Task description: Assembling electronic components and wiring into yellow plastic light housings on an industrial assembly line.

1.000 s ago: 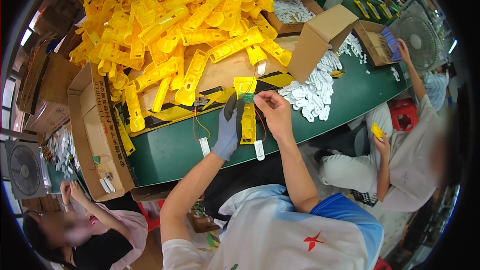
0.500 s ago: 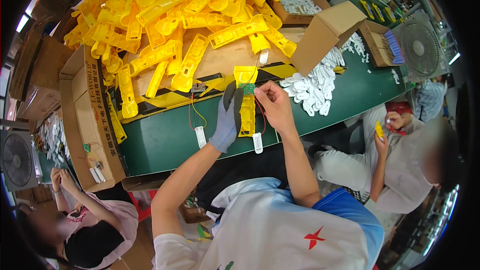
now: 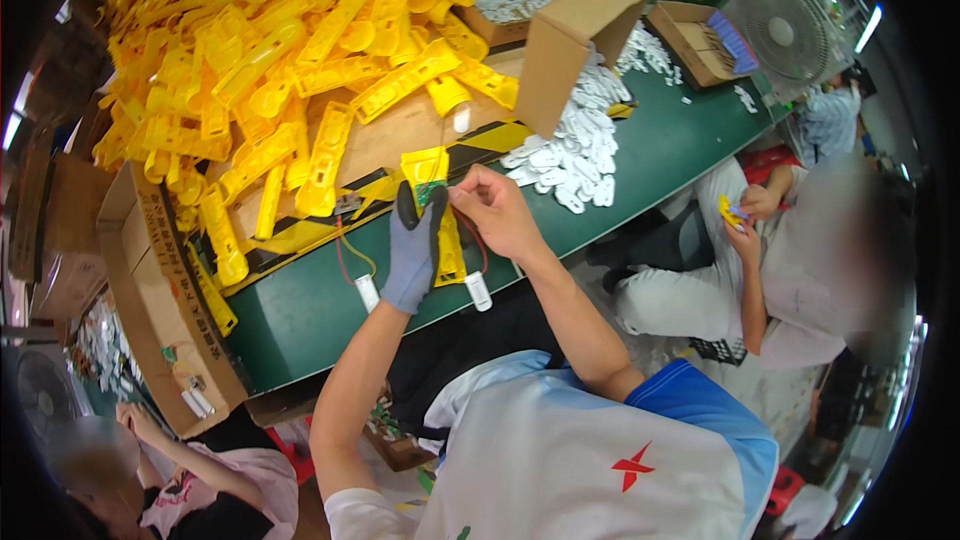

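Note:
My left hand (image 3: pixel 412 252), in a grey glove with dark fingertips, grips a long yellow plastic housing (image 3: pixel 451 258) above the table's near edge. A small green circuit board (image 3: pixel 428 190) lies on the housing, under the gloved fingers. Thumb and fingertips of my bare right hand (image 3: pixel 500 215) are pinched together just right of the board; what they hold is too small to make out. Below them a red wire (image 3: pixel 485 252) runs down to a white oblong plastic piece (image 3: pixel 479 292). To the left, another white piece (image 3: pixel 367 293) hangs on red and yellow wires from a small board (image 3: pixel 347 205).
A large heap of yellow housings (image 3: pixel 250 50) covers the back left. White plastic parts (image 3: pixel 572 162) lie piled beside a tilted cardboard box (image 3: pixel 570 50). An open carton (image 3: pixel 165 310) stands at left. A fan (image 3: pixel 785 25) is far right. Co-workers sit on both sides.
The view has swung, so the scene sits further left. My left hand still grips the housing, and my right hand stays pinched beside the board. The gloved fingers now cover more of it.

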A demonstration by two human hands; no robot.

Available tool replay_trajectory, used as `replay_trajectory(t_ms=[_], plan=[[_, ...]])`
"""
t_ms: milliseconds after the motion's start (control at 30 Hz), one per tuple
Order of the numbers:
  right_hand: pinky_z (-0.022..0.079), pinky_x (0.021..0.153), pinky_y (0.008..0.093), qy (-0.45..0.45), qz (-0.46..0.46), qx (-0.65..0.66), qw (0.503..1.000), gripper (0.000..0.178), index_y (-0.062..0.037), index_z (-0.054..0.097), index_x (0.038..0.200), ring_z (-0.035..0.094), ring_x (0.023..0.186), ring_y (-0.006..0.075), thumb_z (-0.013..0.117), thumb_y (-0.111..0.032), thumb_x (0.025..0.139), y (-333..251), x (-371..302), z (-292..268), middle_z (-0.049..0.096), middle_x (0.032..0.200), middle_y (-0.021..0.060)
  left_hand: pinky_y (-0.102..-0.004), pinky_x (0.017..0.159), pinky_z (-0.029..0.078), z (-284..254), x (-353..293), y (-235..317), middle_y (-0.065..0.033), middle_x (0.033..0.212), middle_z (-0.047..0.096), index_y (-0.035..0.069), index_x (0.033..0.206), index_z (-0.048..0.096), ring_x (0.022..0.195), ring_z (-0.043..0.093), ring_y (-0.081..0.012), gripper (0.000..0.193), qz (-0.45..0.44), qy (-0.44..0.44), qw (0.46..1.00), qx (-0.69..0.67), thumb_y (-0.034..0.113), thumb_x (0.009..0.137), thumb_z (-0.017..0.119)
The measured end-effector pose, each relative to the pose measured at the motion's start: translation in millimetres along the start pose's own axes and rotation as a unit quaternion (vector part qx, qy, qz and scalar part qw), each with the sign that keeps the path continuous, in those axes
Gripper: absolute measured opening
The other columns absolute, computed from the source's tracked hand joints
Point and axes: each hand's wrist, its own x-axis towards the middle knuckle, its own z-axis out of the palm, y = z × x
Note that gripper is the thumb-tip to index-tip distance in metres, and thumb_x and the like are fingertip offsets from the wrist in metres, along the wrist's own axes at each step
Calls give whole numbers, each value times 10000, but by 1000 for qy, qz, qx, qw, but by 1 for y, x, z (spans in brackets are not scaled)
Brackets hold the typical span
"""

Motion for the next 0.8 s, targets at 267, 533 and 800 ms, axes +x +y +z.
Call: replay_trajectory(t_ms=[267, 533, 800], plan=[[509, 613, 323, 207, -124, -453, 858, 135, -47, 690, 925, 647, 711, 229, 732, -128, 825, -49, -58, -67, 657, 830, 83, -298, 486, 508, -4, -2, 16, -33, 816, 581, 93, 1135, 524, 608, 601, -142, 292, -81, -16, 992, -90, 239, 930, 673], [489, 767, 356, 220, -146, -540, 799, 117, -46, 682, 875, 618, 857, 268, 747, -77, 782, -21, -68, -100, 664, 905, 84, -329, 544, 547, -1, -5, 24, -74, 859, 598, 99, 1131, 499, 683, 655, -199, 282, -99, -38, 987, -119, 325, 980, 574], [485, 706, 310, 260, -126, -431, 855, 108, -14, 658, 874, 643, 788, 190, 726, -26, 791, -16, -61, -95, 664, 852, 82, -395, 671, 582, -14, 0, 5, -139, 971, 630, 60, 1181, 490, 813, 686, -274, 442, -117, -92, 969, -195, 466, 1007, 470]])
